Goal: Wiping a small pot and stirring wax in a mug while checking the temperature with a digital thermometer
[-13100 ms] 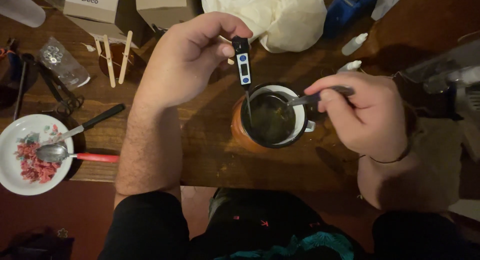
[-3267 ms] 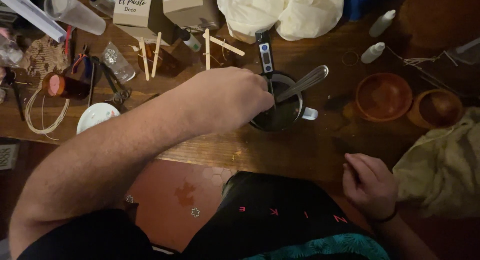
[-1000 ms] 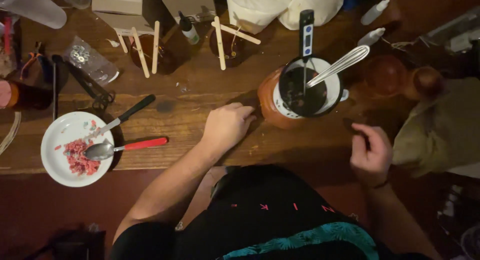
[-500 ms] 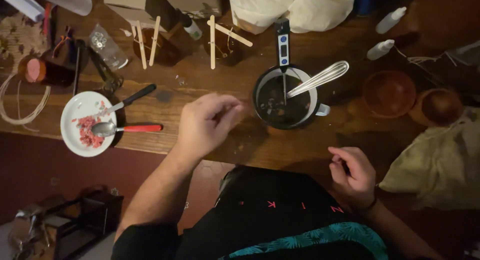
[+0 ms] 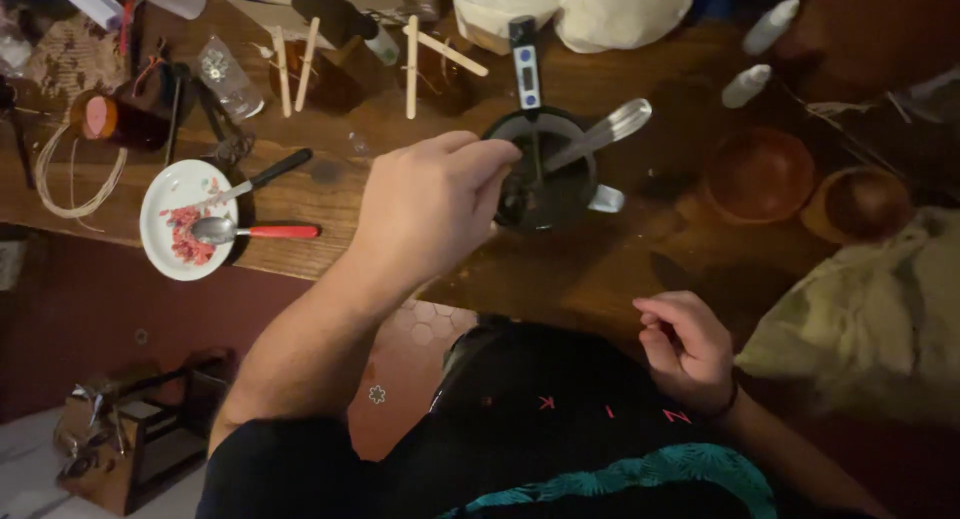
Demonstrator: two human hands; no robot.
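Note:
A dark mug (image 5: 556, 191) with a white rim and handle stands on the wooden table (image 5: 600, 269). A digital probe thermometer (image 5: 523, 64) and a metal spoon (image 5: 600, 137) lean in its dark liquid. My left hand (image 5: 430, 204) reaches over the mug's left rim with its fingertips pinched together; I cannot see anything between them. My right hand (image 5: 685, 349) rests loosely curled by the table's near edge, above my lap, and holds nothing.
A white plate (image 5: 160, 194) with red crumbs, a red-handled spoon (image 5: 255, 231) and a black-handled knife (image 5: 270, 171) lie at the left. Two jars with wooden sticks (image 5: 410, 54) stand behind. Two brown bowls (image 5: 760, 174), dropper bottles (image 5: 745, 84) and a pale cloth (image 5: 870, 309) are at the right.
My left hand has moved right and forward from the table's near edge to the mug's rim, fingers pinched. My right hand has stayed near my lap. The view has shifted slightly.

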